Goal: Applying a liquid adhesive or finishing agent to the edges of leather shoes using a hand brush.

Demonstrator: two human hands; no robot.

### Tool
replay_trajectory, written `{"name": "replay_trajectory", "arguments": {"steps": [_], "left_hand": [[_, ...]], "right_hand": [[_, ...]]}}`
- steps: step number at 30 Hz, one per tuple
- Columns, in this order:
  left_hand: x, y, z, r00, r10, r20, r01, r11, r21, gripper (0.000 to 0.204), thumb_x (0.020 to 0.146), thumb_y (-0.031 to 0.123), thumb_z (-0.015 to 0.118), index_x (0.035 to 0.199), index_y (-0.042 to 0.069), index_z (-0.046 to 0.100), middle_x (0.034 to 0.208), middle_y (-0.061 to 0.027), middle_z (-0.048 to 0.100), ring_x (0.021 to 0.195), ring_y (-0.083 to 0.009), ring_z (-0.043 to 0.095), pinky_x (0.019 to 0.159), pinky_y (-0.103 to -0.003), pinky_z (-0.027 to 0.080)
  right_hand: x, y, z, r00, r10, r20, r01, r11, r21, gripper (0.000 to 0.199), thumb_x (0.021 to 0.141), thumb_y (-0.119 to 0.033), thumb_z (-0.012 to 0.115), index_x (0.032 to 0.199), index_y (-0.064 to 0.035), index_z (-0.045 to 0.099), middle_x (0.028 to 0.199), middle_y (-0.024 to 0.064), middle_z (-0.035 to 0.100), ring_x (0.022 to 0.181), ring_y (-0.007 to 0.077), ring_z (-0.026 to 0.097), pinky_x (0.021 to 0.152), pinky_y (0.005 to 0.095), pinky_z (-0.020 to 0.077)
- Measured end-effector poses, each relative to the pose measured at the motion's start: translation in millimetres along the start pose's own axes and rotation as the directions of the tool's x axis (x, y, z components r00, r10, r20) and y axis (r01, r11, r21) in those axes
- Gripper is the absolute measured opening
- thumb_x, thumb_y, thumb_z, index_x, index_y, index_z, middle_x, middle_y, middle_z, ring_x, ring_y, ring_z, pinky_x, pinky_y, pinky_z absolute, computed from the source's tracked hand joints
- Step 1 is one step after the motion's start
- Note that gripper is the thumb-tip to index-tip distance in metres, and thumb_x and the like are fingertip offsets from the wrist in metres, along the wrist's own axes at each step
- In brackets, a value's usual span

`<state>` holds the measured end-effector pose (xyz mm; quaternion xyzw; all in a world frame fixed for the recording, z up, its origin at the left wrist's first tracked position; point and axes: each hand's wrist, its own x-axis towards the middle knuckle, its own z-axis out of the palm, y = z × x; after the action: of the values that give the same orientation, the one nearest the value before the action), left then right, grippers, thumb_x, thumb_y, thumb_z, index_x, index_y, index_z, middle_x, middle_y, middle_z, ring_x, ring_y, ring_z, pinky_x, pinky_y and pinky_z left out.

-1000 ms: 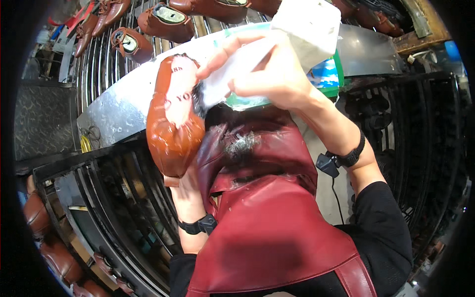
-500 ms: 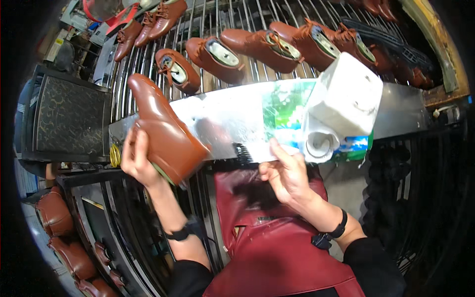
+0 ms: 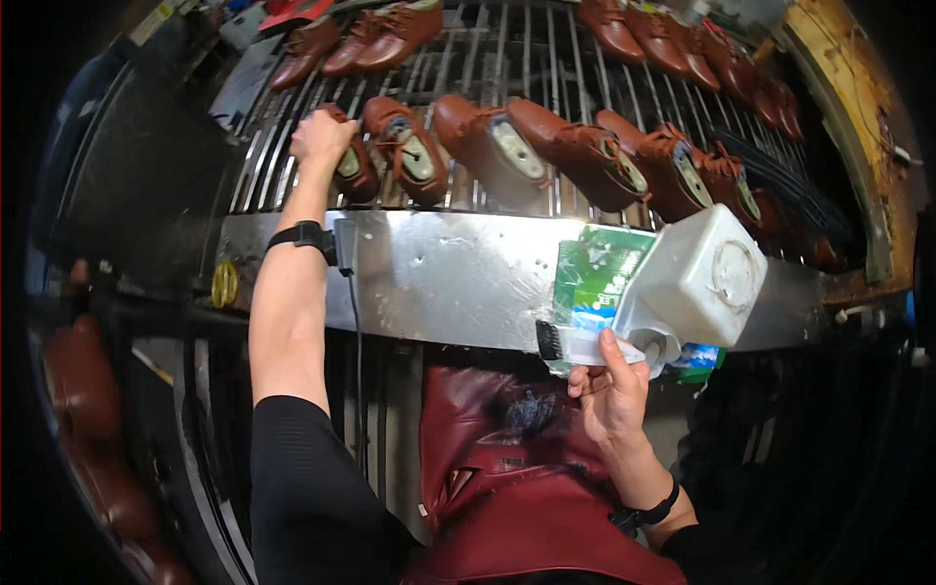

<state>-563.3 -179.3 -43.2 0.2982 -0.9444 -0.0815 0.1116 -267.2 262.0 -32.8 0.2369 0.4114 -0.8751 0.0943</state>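
Observation:
My left hand [image 3: 324, 141] reaches far forward, its fingers closed over the front part of a brown leather shoe [image 3: 358, 180]. This shoe stands on the metal rack at the left end of a row, its pale insole partly showing. To its right is a lace-up brown shoe [image 3: 405, 151]. Near the front edge of the metal ledge, my right hand [image 3: 616, 395] grips a brush [image 3: 588, 347] with a white handle, its black bristles pointing left. Right behind that hand, a white plastic container [image 3: 692, 268] lies tilted, its opening toward me.
Green printed packaging [image 3: 597, 268] lies under the container on the metal ledge [image 3: 448, 268]. More brown shoes [image 3: 575, 151] stand along the barred rack [image 3: 487, 78]. A yellow ring-shaped coil [image 3: 224, 283] sits at the ledge's left end. A wooden frame [image 3: 843, 107] borders the right.
My left hand has carried the brown shoe from over the ledge forward to the left end of the row on the rack. The right hand and brush have shifted slightly right and nearer me.

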Motion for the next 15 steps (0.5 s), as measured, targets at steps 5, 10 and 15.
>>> {"name": "replay_trajectory", "arguments": {"steps": [5, 10, 15], "left_hand": [[-111, -12, -106, 0.971, 0.238, -0.013, -0.237, 0.971, 0.013, 0.058, 0.081, 0.055, 0.079, 0.117, 0.009, 0.078, 0.109, -0.0231, 0.077, 0.109, -0.0382, 0.073, 0.095, -0.047, 0.057], [-208, -8, -349, 0.8, 0.369, -0.473, -0.26, 0.924, 0.281, 0.061, 0.087, 0.047, 0.078, 0.128, 0.003, 0.071, 0.118, -0.0241, 0.074, 0.112, -0.0377, 0.071, 0.098, -0.046, 0.054], [-152, -182, -493, 0.924, -0.372, 0.085, 0.215, 0.692, 0.689, 0.085, 0.09, 0.072, 0.064, 0.132, -0.001, 0.067, 0.121, -0.0257, 0.073, 0.114, -0.0362, 0.07, 0.104, -0.045, 0.051]], "right_hand": [[0, -4, -14, 0.998, -0.067, 0.013, 0.067, 0.998, 0.001, 0.022, 0.104, -0.022, 0.067, 0.106, -0.0007, 0.061, 0.079, 0.0122, 0.07, 0.053, 0.0196, 0.066, 0.042, 0.0314, 0.0534], [-13, -19, -43, 0.992, -0.123, 0.021, 0.122, 0.992, 0.026, 0.02, 0.106, -0.023, 0.064, 0.101, -0.005, 0.059, 0.075, 0.0099, 0.068, 0.049, 0.0166, 0.063, 0.038, 0.0277, 0.0503], [-24, -28, -60, 0.987, -0.051, 0.15, 0.023, 0.984, 0.179, 0.019, 0.104, -0.018, 0.066, 0.108, -0.0008, 0.059, 0.071, 0.0122, 0.068, 0.052, 0.0212, 0.067, 0.041, 0.0324, 0.0542]]}}
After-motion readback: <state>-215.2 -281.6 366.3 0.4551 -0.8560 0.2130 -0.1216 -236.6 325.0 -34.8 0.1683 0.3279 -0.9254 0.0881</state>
